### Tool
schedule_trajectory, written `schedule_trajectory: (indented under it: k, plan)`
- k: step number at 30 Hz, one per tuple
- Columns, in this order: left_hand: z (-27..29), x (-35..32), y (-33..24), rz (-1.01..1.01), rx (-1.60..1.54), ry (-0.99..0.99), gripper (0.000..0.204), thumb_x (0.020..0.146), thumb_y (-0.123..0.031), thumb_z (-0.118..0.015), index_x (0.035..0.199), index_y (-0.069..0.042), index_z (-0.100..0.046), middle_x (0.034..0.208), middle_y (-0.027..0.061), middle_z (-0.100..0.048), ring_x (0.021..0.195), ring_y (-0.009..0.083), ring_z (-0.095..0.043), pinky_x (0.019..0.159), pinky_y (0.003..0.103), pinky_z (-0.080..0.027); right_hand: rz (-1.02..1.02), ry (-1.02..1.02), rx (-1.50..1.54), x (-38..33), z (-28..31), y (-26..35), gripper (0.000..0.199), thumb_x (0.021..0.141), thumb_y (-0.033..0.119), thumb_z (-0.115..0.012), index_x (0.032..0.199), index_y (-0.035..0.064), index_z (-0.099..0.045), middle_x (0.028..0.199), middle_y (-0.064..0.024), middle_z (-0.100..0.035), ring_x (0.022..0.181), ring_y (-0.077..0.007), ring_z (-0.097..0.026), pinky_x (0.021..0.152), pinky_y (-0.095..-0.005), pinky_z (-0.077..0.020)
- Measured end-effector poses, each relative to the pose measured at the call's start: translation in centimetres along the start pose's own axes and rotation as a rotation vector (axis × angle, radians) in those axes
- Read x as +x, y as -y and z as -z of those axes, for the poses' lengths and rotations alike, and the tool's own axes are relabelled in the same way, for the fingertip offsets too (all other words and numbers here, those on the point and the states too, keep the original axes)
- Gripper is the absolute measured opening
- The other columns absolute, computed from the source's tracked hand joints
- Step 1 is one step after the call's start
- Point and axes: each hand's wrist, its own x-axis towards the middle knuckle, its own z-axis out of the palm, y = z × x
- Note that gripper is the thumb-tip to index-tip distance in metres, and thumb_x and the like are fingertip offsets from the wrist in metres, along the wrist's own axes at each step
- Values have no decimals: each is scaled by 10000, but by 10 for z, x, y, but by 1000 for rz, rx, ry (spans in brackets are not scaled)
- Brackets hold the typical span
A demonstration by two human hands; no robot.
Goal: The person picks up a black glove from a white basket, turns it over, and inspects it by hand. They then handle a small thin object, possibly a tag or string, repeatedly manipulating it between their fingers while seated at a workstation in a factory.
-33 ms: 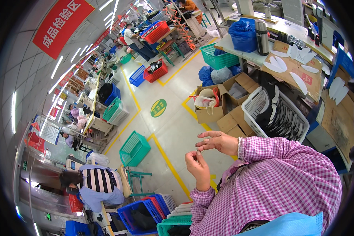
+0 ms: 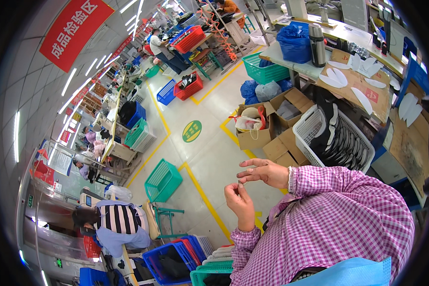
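Both hands are raised in front of the checked pink sleeves (image 2: 338, 214), fingertips meeting: left hand (image 2: 240, 202) has fingers pinched narrow, right hand (image 2: 267, 172) has thumb and forefinger closed with the other fingers spread. Whatever sits between them is too small to make out, can't tell what it is. White basket (image 2: 306, 128) of dark shoe parts just beyond the right hand, cardboard boxes (image 2: 271, 136) beside it, green basket (image 2: 163, 181) well to the left on the floor.

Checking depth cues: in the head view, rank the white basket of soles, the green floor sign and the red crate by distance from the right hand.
1. White basket, just beyond the right hand, to its right.
2. Green floor sign, ahead, left.
3. Red crate, far up the aisle.
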Motion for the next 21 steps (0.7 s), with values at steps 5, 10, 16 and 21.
schedule_trajectory:
  k: [5,10,16,21]
  plan:
    - [-4,4,2,-120,44,-44,139,927,-105,-541,876,0,-467,780,106,-489,676,217,-498,606,337,-432,82,38,-73,-2,-6,1,639,924,250,-556,1432,20,-244,1397,-218,-394,1239,-234,-470,1087,-355,-303]
    - [-7,7,4,-176,61,-75,131,927,-100,-536,892,10,-474,799,114,-509,674,207,-513,603,323,-436,110,51,-152,0,-1,-3,714,931,320,-556,1462,23,-184,1436,-209,-344,1257,-237,-451,1113,-373,-257]
    - [-8,7,9,-350,180,-101,118,892,-49,-578,923,13,-482,858,128,-530,707,241,-546,592,347,-465,122,98,-85,2,8,-9,669,951,337,-510,1469,45,-203,1440,-193,-353,1267,-242,-448,1130,-418,-211]
    - [0,11,10,-562,300,-68,280,856,-36,-634,1105,27,-523,1019,160,-575,771,255,-596,585,361,-500,131,109,80,9,19,-6,562,982,298,-446,1436,26,-259,1406,-231,-386,1286,-263,-437,1134,-399,-223]
